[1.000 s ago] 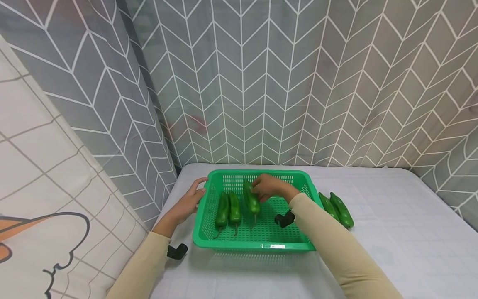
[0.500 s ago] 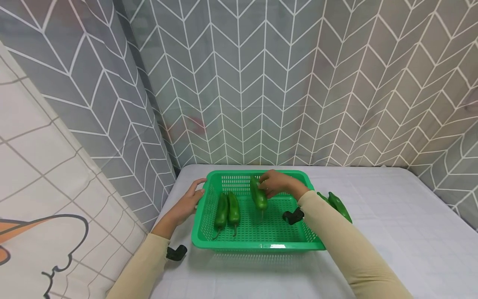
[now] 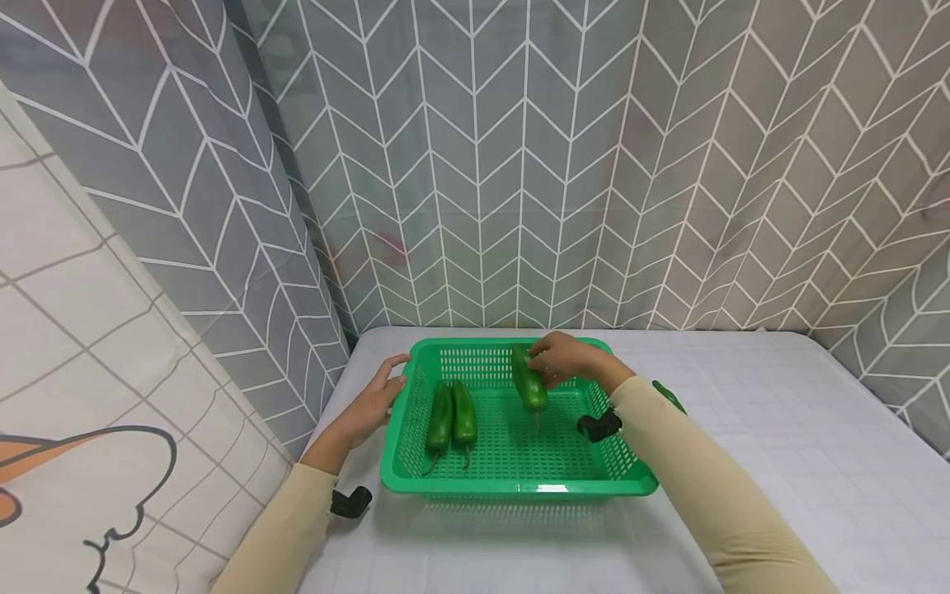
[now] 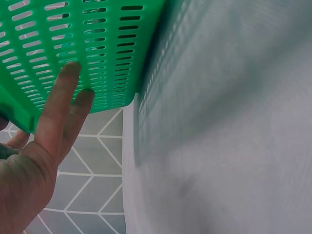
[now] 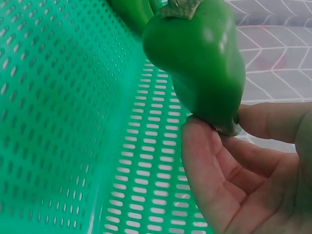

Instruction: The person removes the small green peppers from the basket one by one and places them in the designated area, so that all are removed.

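Observation:
A green pepper [image 3: 529, 381] hangs above the right part of the green plastic basket [image 3: 519, 487], its stem towards the front. My right hand [image 3: 566, 356] pinches it near its pointed tip between thumb and fingers, as the right wrist view shows the pepper [image 5: 204, 58] close up. Two more green peppers, one [image 3: 439, 419] beside the other [image 3: 464, 414], lie side by side on the basket's left floor. My left hand [image 3: 374, 400] holds the basket's left rim, with two fingers [image 4: 56, 107] extended against the slotted outer wall in the left wrist view.
Right of the basket, another green pepper [image 3: 668, 396] shows on the white tablecloth [image 3: 779, 462], mostly hidden behind the right sleeve [image 3: 705, 478]. A grey patterned curtain [image 3: 482, 165] stands behind the table, and a white tiled-print sheet [image 3: 111, 330] hangs at the left.
My right hand has carried the pepper rightwards, away from the two lying peppers. The right sleeve now covers more of the peppers outside the basket. My left hand stays at the rim.

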A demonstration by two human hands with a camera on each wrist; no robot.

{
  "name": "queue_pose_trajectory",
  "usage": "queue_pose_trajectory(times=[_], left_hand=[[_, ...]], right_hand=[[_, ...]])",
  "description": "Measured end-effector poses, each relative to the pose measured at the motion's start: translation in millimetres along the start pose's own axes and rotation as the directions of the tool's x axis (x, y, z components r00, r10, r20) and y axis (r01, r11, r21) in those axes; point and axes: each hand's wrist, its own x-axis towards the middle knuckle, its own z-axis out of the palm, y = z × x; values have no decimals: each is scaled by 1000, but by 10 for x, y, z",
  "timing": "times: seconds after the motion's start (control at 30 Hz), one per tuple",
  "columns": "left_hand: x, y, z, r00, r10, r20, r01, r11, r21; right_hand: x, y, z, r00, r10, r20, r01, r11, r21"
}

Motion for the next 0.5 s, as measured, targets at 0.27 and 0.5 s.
queue_pose_trajectory(times=[0.27,0.5], left_hand=[[1,-11,-11,1000,0,5,0,1000,6],[1,-14,-25,1000,6,13,-6,1000,4]], right_hand=[[-61,56,-98,1000,11,-19,-11,1000,12],[-142,105,-197,999,13,-30,-13,1000,-7]])
